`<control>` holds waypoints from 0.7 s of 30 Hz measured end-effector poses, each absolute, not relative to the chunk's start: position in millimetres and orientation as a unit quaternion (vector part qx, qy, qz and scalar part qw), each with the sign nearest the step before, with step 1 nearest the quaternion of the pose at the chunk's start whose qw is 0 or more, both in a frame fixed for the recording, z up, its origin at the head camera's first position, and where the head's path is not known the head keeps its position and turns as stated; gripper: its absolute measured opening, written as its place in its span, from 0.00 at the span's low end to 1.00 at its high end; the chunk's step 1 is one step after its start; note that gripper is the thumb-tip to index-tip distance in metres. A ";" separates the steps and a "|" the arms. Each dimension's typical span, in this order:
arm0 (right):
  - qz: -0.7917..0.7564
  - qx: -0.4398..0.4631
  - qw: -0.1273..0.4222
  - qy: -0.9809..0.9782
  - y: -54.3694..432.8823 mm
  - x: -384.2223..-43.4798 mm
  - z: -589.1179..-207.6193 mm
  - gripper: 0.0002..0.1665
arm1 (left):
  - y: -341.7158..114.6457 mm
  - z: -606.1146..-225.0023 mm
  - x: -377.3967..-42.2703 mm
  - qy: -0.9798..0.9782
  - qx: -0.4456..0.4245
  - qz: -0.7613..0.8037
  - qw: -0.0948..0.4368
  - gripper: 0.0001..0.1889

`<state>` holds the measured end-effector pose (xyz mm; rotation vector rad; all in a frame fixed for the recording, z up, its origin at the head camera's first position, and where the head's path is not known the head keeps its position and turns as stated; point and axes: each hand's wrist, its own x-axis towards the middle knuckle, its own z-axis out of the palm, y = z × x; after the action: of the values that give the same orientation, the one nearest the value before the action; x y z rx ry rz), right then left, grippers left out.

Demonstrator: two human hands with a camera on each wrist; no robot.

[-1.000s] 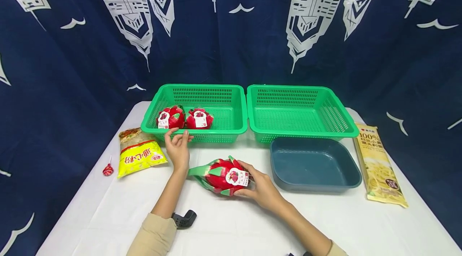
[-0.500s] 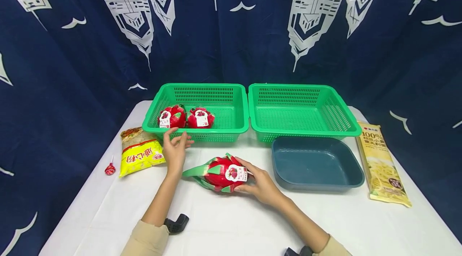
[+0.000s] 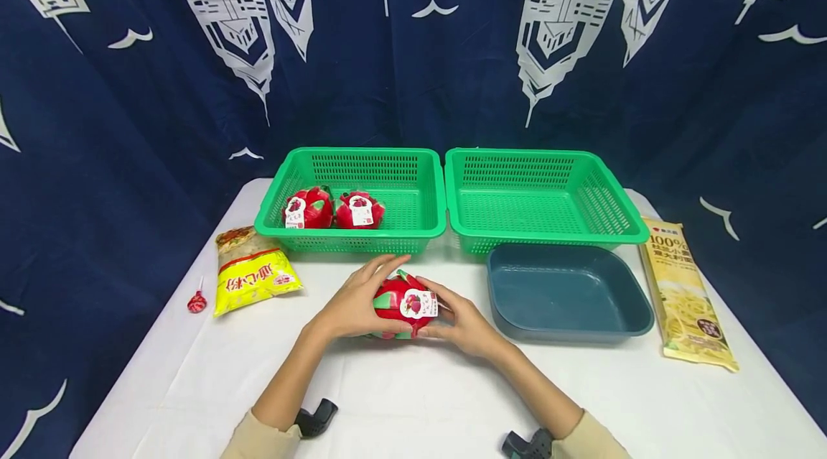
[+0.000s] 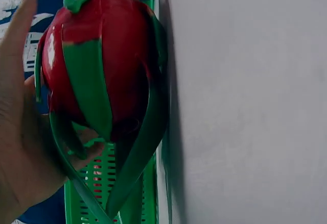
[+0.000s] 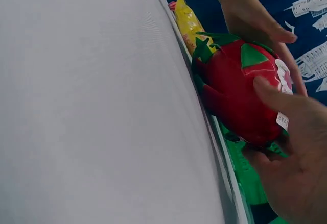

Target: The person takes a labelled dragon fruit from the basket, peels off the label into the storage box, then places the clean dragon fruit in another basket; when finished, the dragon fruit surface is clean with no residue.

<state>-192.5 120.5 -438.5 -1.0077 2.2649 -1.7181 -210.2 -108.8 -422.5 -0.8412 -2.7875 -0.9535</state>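
Note:
A large red dragon fruit with green scales (image 3: 390, 312) and a white label is between both hands over the white table, in front of the green baskets. My left hand (image 3: 355, 308) holds its leafy left end, thumb in front and fingers over the far side. At the labelled right end, my right hand (image 3: 468, 326) grips it between thumb and fingers. Long green leaf tips hang from the dragon fruit (image 4: 122, 40) in the left wrist view. In the right wrist view, the right thumb (image 5: 276, 96) lies across the fruit's red side.
The left green basket (image 3: 362, 235) holds two smaller dragon fruits (image 3: 309, 207). Beside it stand another green basket (image 3: 549, 238) and a blue-grey tub (image 3: 568, 335). A yellow pasta bag (image 3: 255, 276) and lollipop (image 3: 197, 301) lie left; a noodle pack (image 3: 688, 297) lies right.
My left hand has come down from near the left basket's front rim onto the dragon fruit's leafy end. The right hand stays on the fruit, with little movement.

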 end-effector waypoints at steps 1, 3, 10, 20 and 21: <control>-0.567 -0.334 0.053 0.751 119.9 -190.1 -434.6 0.46 | -107.6 -424.0 -210.0 -0.915 -0.272 -0.298 0.029 0.51; -0.569 -0.327 0.018 0.754 118.1 -186.3 -430.3 0.43 | -106.1 -426.5 -209.4 -0.922 -0.268 -0.280 0.017 0.50; -0.566 -0.246 -0.184 0.765 103.7 -171.8 -424.1 0.26 | -105.3 -431.9 -208.7 -0.928 -0.264 -0.262 0.025 0.46; -0.631 -0.084 -0.137 0.759 97.6 -170.4 -432.6 0.19 | -106.8 -435.2 -209.7 -0.927 -0.267 -0.259 0.050 0.46; -0.637 -0.077 -0.126 0.757 97.8 -171.8 -434.5 0.20 | -106.9 -435.4 -209.8 -0.927 -0.267 -0.260 0.050 0.46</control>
<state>-171.8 97.8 -434.5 -0.2636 2.5887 -2.1791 -209.8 -106.9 -435.4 -0.8119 -2.8216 -0.7905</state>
